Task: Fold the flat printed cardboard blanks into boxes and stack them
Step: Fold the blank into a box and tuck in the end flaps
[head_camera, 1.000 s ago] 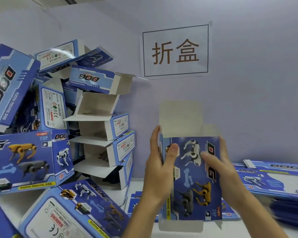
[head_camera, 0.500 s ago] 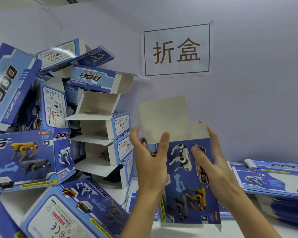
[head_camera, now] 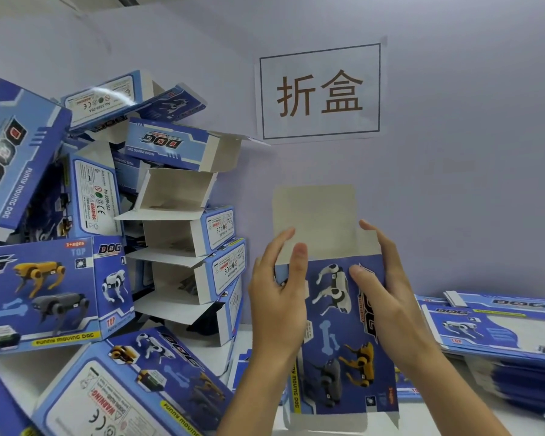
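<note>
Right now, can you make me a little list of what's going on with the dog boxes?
Held item: printed dog box blank, upright, partly opened
Top flap: plain cardboard, sticking up, not folded in
Left hand: grip on the blank's left edge
Right hand: grip on the blank's right side, thumb on the front
Folded boxes: messy pile on the left, many with open ends
Flat blanks: stacked on the right
Wall sign: two Chinese characters
</note>
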Motion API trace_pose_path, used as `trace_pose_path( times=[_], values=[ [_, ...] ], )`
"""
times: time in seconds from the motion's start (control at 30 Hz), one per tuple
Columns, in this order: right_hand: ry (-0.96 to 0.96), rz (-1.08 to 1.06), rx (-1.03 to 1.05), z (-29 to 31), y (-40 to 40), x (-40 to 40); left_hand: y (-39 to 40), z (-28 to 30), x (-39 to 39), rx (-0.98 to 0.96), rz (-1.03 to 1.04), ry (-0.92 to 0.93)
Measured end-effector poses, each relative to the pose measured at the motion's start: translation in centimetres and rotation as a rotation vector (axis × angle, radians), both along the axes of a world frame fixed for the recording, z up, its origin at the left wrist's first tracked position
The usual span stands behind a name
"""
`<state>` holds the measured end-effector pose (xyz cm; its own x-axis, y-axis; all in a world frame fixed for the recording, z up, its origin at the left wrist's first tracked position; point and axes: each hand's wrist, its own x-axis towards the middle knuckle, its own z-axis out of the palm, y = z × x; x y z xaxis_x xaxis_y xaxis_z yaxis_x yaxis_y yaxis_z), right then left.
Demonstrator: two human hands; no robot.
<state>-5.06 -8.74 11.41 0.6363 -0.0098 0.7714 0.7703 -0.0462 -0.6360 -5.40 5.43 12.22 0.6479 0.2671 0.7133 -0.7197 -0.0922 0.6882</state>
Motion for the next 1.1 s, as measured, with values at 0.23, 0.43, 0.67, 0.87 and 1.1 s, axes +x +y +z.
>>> trace_pose_path(
  times=[0.23,0.43,0.67,0.87,1.1],
  values=[
    [-0.005,0.042,-0.001,0.1,-0.1,-0.2,0.0,0.4,-0.5,-0.13,-0.088,0.04],
    [-0.079,0.002,0.003,-0.3,0.9,-0.2,0.5,0.5,0.1,-0.179,-0.074,0.131],
    [-0.018,0.027,0.088,-0.3,0.7,-0.5,0.5,0.3,-0.1,-0.152,-0.074,0.139],
    [-0.017,0.043,0.059,-0.3,0.5,-0.3,0.0,0.2,-0.2,-0.088,-0.078,0.109],
    [0.052,0.108,0.078,-0.4,-0.4,0.1,-0.1,0.1,-0.1,-0.084,-0.09,0.111]
  ],
)
